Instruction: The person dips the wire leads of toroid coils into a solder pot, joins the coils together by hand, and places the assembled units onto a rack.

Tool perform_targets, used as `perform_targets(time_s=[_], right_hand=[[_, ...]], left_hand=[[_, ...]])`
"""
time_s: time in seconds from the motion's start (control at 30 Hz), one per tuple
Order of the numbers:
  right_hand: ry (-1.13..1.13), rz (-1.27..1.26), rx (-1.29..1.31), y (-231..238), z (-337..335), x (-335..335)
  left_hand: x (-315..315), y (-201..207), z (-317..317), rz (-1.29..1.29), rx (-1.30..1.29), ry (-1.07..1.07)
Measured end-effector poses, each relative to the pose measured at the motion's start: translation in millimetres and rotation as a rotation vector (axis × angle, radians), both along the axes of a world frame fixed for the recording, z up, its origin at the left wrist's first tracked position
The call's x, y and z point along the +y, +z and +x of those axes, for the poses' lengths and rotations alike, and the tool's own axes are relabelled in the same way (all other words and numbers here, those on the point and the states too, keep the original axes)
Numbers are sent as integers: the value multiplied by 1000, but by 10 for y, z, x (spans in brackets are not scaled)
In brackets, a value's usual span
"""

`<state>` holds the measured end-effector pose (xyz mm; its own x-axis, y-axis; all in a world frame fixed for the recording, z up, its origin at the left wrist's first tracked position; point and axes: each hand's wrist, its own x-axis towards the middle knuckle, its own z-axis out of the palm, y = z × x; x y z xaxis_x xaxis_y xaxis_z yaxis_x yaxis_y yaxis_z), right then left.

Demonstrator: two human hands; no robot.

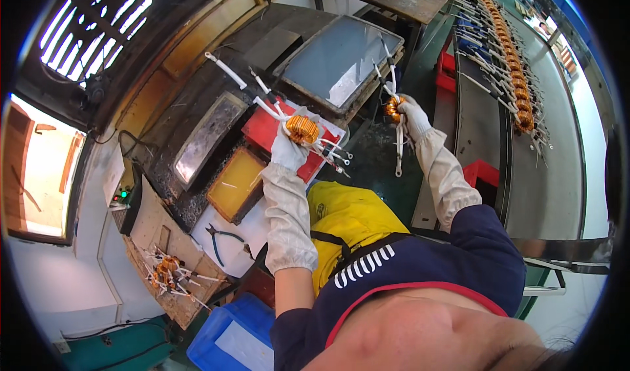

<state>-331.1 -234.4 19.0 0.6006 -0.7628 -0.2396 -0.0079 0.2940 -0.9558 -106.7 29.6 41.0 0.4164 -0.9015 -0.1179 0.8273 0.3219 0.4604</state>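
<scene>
My gloved left hand (289,149) is closed around a copper-wound toroidal coil (302,129), with white sleeved leads sticking out both ways and ring terminals on some ends. It is held over a red box (257,129). Off to the right, my gloved right hand (415,117) grips a second toroidal coil (392,110) by its side. That coil's leads point up and down, beside the corner of a wide tray with a smooth grey-blue surface (321,56). Both hands wear white gloves and pale oversleeves.
Left of the red box are a narrow trough with a shiny metallic surface (209,138) and a tray of yellow liquid (233,186). Pliers (222,243) lie nearer me. More coils (168,269) rest on a board. A long row of coils (508,49) lines the right bench, above red bins (481,174).
</scene>
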Motion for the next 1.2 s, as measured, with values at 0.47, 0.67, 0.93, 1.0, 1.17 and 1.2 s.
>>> perform_targets(time_s=[0.47,0.67,0.93,1.0,1.17,1.2], right_hand=[[386,-1274,812,766,127,-43],[398,-1270,837,889,93,-82],[185,-1270,966,1393,-866,-231],[76,-1277,1042,1493,-1244,-316],[-189,-1298,1358,1608,-2286,-565],[-213,-1235,1447,1593,-2436,-642]], left_hand=[[20,134,-72,62,10,64],[-30,-98,74,-96,57,-61],[21,159,-51,200,-25,81],[12,65,2,119,-46,19],[11,19,35,58,-25,-58],[12,44,26,73,-37,-41]])
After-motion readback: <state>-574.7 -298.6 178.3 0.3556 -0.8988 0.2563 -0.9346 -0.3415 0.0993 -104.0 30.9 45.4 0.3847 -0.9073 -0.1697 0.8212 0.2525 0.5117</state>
